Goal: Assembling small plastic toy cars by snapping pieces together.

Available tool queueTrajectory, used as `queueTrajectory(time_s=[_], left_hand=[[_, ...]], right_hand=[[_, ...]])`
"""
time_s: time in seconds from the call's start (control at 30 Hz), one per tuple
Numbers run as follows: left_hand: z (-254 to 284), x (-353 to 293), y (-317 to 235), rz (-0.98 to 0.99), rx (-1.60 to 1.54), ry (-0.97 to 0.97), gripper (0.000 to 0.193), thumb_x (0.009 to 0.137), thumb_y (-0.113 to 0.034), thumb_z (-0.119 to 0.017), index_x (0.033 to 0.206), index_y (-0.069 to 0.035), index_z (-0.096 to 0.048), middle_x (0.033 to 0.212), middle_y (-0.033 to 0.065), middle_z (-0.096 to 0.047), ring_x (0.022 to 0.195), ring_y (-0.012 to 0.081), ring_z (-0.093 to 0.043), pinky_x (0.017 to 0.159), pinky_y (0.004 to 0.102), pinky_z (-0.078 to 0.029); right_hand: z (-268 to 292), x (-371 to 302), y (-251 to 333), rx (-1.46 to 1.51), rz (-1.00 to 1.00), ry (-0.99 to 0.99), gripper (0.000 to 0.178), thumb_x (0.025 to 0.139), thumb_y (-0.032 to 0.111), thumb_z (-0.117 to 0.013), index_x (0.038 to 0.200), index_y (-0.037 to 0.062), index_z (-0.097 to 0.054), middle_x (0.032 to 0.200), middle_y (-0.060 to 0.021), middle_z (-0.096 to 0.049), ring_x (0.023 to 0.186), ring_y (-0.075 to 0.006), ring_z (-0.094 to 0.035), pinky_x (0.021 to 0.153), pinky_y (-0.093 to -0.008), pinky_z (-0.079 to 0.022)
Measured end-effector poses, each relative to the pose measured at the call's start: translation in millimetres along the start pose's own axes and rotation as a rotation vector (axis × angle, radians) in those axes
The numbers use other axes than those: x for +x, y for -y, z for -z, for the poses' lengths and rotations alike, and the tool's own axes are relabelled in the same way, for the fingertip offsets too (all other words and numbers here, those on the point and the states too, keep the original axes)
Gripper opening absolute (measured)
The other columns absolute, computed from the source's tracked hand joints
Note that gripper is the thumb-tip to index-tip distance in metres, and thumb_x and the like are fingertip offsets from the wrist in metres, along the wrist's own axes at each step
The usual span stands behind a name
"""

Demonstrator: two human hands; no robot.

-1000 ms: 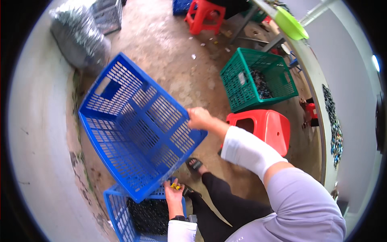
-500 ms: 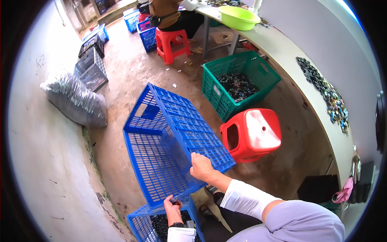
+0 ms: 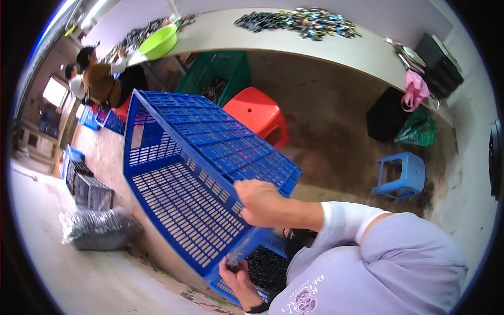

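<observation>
"Where's the blue crate [image 3: 210,169]?"
"Tilted above a 2nd crate [image 3: 275,244] w/ black pcs. [image 3: 265,266], R. hand [image 3: 262,202] clamped on upper rim, L. hand [image 3: 239,279] curled by lower corner, grip unclear."
"Why so?"
"Prob. to steady both ends."

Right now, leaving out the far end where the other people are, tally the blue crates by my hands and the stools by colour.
Blue crates: 2, one gripped by your right hand, one below it holding black pieces
Red stool: 1
Blue stool: 1
Total: 4
</observation>
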State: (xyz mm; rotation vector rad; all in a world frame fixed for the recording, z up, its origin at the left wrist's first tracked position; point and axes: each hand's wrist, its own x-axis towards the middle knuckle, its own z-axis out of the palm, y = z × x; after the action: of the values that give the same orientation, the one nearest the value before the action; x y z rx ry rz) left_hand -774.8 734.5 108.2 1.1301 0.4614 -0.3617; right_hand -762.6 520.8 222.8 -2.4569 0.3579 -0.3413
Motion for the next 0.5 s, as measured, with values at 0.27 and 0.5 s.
queueTrajectory(time_s=[0.27, 0.5], left_hand=[[33.7, -88.3, 14.6, 0.217, -0.178, 0.005, 0.032, 0.073, -0.004, -0.057, 0.105, 0.000, -0.055, 0.098, 0.0102, -0.061, 0.090, 0.0240, -0.060, 0.082, 0.0379, -0.050], [32.8, -126.6, -8.9, 0.245, -0.066, 0.007, 0.024, 0.069, 0.004, -0.063, 0.091, -0.004, -0.056, 0.083, 0.0060, -0.060, 0.077, 0.0201, -0.062, 0.065, 0.0351, -0.053]], right_hand=[[73.8, -158.0, -21.8, 0.263, -0.062, -0.250, 0.034, 0.063, 0.002, -0.053, 0.096, -0.0017, -0.056, 0.084, -0.0232, -0.060, 0.077, -0.0406, -0.058, 0.069, -0.0429, -0.048], [90.9, -238.2, 4.5, 0.320, -0.296, -0.323, 0.032, 0.063, 0.001, -0.052, 0.094, -0.0026, -0.058, 0.075, -0.0155, -0.063, 0.067, -0.0263, -0.063, 0.064, -0.0323, -0.048]])
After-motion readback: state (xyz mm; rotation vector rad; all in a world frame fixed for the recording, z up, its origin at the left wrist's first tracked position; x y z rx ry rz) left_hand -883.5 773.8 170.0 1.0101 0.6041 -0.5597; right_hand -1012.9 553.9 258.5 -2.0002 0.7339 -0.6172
